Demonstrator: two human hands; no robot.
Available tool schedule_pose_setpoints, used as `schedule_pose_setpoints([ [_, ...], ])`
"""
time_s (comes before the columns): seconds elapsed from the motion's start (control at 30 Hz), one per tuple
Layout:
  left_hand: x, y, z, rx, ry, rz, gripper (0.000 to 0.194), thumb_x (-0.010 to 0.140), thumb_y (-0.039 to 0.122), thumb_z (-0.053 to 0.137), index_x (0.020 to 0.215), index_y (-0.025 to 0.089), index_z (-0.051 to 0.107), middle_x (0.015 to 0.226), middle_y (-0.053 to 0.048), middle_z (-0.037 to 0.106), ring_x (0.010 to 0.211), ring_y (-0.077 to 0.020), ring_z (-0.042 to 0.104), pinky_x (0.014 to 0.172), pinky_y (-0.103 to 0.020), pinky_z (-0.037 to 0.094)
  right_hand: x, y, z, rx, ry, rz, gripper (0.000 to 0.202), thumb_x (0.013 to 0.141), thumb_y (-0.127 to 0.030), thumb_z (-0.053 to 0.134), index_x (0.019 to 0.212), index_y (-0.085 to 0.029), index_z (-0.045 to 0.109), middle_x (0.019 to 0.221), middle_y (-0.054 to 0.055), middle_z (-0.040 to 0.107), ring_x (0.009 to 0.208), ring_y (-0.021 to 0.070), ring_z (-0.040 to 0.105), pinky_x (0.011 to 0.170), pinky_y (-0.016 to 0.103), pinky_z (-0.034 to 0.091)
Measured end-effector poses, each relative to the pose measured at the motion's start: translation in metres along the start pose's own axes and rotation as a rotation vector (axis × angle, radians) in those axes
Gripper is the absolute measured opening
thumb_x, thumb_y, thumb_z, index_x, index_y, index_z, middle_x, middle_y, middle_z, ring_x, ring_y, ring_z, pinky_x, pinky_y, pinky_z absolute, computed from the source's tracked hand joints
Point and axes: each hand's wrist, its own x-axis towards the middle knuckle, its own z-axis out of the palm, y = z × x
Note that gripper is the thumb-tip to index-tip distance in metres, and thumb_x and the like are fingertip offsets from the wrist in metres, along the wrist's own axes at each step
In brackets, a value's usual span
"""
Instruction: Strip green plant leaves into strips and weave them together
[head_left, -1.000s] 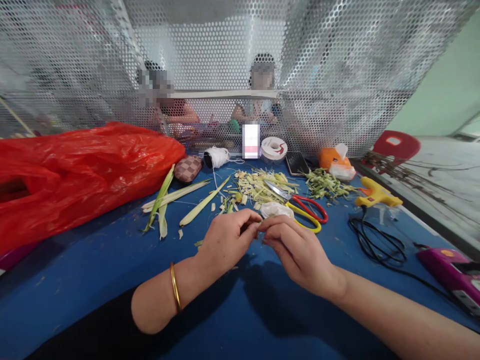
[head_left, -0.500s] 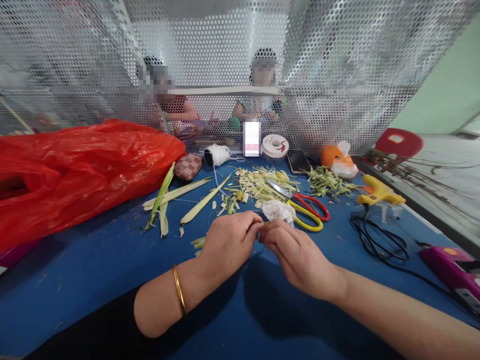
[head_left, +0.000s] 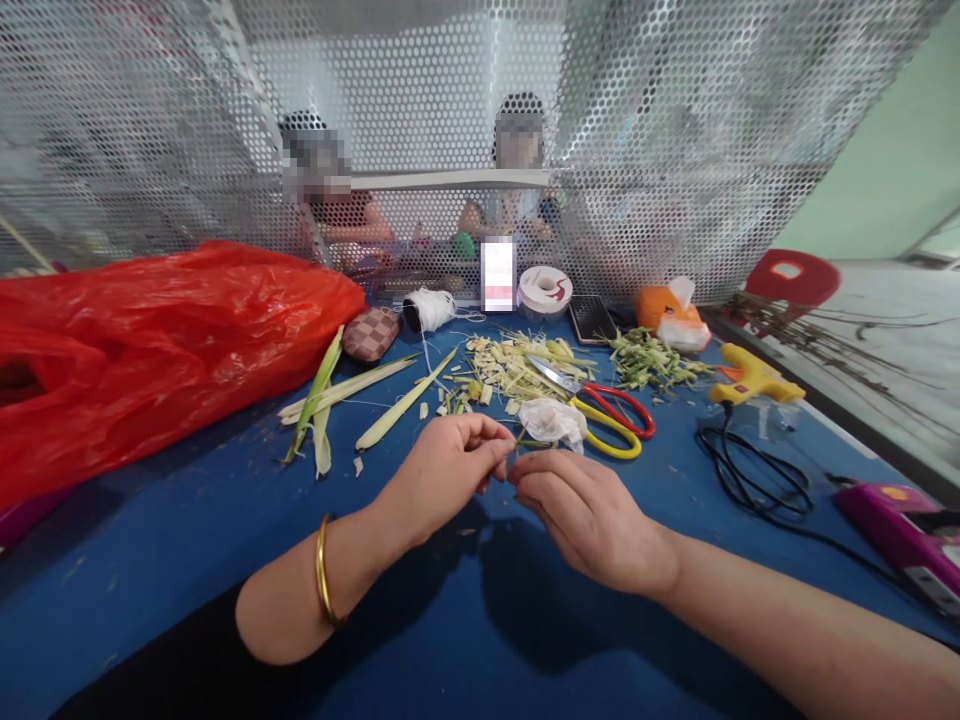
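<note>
My left hand point(head_left: 450, 468), with a gold bangle at the wrist, is closed in a pinch near the middle of the blue table point(head_left: 180, 560). Beside it my right hand point(head_left: 585, 510) is closed too, fingertips almost meeting the left ones. A thin green piece point(head_left: 534, 442) shows at the fingertips; what each hand grips is too small to name. Just beyond lie a crumpled white tissue point(head_left: 553, 422) and scissors point(head_left: 611, 418) with red and yellow handles. Behind them is a heap of cut pale-green pieces point(head_left: 506, 368).
Long husk leaves point(head_left: 405, 402) and a red plastic bag point(head_left: 187, 340) are on the left. Thread point(head_left: 433, 308), a ribbon roll point(head_left: 545, 290) and phone point(head_left: 592, 320) stand behind. A yellow glue gun point(head_left: 757, 378) with black cord and purple power strip point(head_left: 892, 530) are right. People sit beyond the mesh.
My left hand has shifted slightly left, and a small gap now shows between the fingertips. A thin green piece has come into view beside them.
</note>
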Motion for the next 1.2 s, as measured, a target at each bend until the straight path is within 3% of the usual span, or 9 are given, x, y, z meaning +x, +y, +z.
schedule_pose_setpoints([
  [0.1, 0.001, 0.002, -0.001, -0.201, -0.057, -0.167, 0.008, 0.077, 0.023, 0.059, 0.080, 0.016, 0.059, 0.058, 0.006, 0.053, 0.044, -0.0052, 0.039, 0.041, -0.019, 0.026, 0.000, 0.001, 0.001, 0.004, -0.002, -0.033, 0.020, 0.094, -0.010, 0.038, 0.091, -0.015, 0.057, 0.091, 0.013, 0.070, 0.083, 0.0195, 0.067, 0.072, 0.032, 0.057],
  [0.2, 0.002, 0.002, -0.002, -0.288, -0.081, -0.229, 0.010, 0.075, 0.023, 0.062, 0.080, 0.015, 0.060, 0.058, 0.006, 0.053, 0.044, -0.0042, 0.038, 0.041, -0.017, 0.023, -0.001, 0.002, 0.003, 0.007, 0.001, -0.029, 0.018, 0.094, -0.010, 0.040, 0.090, -0.015, 0.057, 0.092, 0.013, 0.070, 0.086, 0.0199, 0.067, 0.074, 0.033, 0.058],
  [0.53, 0.005, -0.001, -0.007, -0.298, -0.077, -0.224, 0.016, 0.071, 0.025, 0.068, 0.082, 0.014, 0.064, 0.063, 0.002, 0.058, 0.048, -0.0058, 0.044, 0.041, -0.017, 0.031, -0.001, 0.003, 0.003, 0.063, -0.023, 0.020, 0.018, 0.093, -0.009, 0.038, 0.092, -0.015, 0.055, 0.091, 0.013, 0.067, 0.087, 0.0204, 0.065, 0.075, 0.035, 0.057],
  [0.77, 0.006, -0.003, -0.004, 0.059, -0.009, 0.028, 0.008, 0.077, 0.021, 0.060, 0.080, 0.016, 0.066, 0.060, 0.003, 0.061, 0.045, -0.0079, 0.049, 0.045, -0.020, 0.040, 0.001, 0.002, 0.000, 0.124, -0.027, 0.080, 0.019, 0.090, -0.005, 0.037, 0.090, -0.018, 0.052, 0.087, 0.010, 0.063, 0.080, 0.0183, 0.061, 0.068, 0.032, 0.055],
  [0.97, 0.002, -0.006, -0.002, 0.595, 0.112, 0.376, 0.015, 0.083, 0.015, 0.054, 0.084, 0.019, 0.069, 0.083, -0.002, 0.072, 0.074, -0.0156, 0.064, 0.066, -0.026, 0.046, 0.004, 0.002, -0.001, 0.302, -0.016, 0.209, 0.019, 0.089, -0.003, 0.038, 0.087, -0.019, 0.049, 0.084, 0.008, 0.059, 0.078, 0.0178, 0.058, 0.068, 0.032, 0.052],
  [1.2, -0.001, -0.009, -0.003, 0.870, 0.140, 0.531, 0.018, 0.088, 0.018, 0.049, 0.087, 0.019, 0.067, 0.085, -0.002, 0.071, 0.078, -0.0175, 0.064, 0.067, -0.028, 0.042, 0.001, 0.002, 0.000, 0.418, 0.008, 0.294, 0.016, 0.091, -0.007, 0.041, 0.086, -0.020, 0.048, 0.084, 0.006, 0.057, 0.080, 0.0178, 0.057, 0.073, 0.034, 0.050],
])
